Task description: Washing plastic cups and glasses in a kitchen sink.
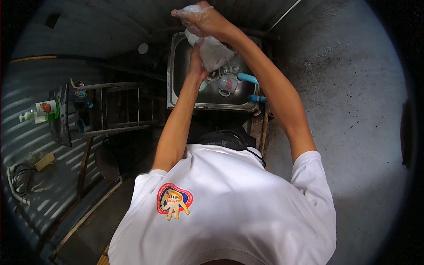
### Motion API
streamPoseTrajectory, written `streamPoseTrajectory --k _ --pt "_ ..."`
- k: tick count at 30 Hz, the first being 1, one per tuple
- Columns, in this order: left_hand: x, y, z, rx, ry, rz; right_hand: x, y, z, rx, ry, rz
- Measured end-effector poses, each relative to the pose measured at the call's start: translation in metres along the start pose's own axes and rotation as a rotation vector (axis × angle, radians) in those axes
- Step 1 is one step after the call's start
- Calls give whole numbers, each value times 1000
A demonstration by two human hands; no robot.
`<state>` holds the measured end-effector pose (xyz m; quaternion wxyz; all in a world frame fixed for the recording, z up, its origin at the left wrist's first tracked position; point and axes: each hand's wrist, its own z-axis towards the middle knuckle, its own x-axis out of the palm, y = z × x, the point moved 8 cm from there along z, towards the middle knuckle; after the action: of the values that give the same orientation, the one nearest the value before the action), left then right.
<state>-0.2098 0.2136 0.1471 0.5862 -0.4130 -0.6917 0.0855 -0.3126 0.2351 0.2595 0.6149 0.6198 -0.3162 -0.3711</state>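
Note:
Over the steel sink [185,94], my left hand [198,63] grips a whitish, translucent object [217,54] whose exact kind I cannot tell. White suds cover my right hand [197,16], which is raised just above the upper end of that object; its palm side is partly hidden, so whether it holds anything cannot be told. In the basin below lie a white mug [228,84] with red print, lying on its side, and clear glassware [232,68]. A pale round item beside my left wrist is partly covered.
A light blue tap or pipe [247,78] and a blue valve handle [257,98] jut in at the sink's right side. Left stands a rack [119,86]; a pump bottle of green liquid [44,112] rests on a dark board [60,114]. A wall rises at right.

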Motion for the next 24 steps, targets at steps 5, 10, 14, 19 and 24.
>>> streamPoseTrajectory --k 5,10,14,19,24 --pt "8 1 -2 4 -8 37 -10 26 20 -370 -136 -451" --pt "16 -3 -13 -7 -83 -19 33 35 -3 -671 -375 -1520" --pt "16 7 -8 -99 -16 107 0 -1 -15 -264 -165 -1092" --pt "3 25 -4 -161 -43 86 -10 -31 -44 -410 -24 -879" --pt "0 0 -17 3 -155 -272 -6 -52 -68 -154 -208 -395"
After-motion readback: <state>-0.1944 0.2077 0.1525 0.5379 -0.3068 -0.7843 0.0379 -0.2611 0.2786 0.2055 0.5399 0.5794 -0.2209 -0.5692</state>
